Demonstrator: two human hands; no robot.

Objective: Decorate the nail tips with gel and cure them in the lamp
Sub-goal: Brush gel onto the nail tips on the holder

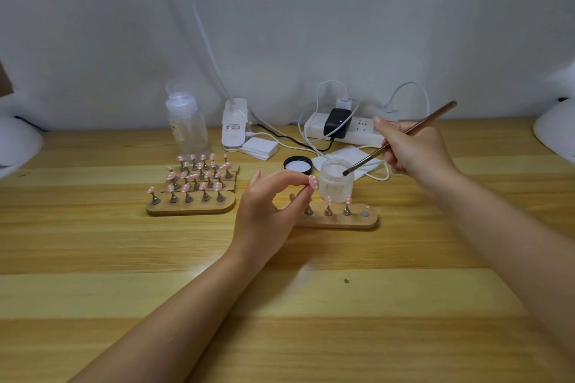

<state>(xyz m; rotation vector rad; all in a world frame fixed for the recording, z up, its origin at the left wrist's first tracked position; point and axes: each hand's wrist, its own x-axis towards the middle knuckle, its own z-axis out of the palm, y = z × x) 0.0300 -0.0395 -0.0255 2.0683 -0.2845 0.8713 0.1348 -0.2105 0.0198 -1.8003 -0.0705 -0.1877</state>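
Pink nail tip (313,182) pinched in left hand (267,211) at frame centre; right hand (413,149) grips brush (399,138) dipping jar (336,180): load lightly, wipe excess on rim.

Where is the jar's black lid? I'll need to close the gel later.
The black lid lies upturned on the table, just behind and left of the open jar, beside the white tissue.

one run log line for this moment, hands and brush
left hand: pinching pink nail tip | right hand: brush tip in open jar | lid: off
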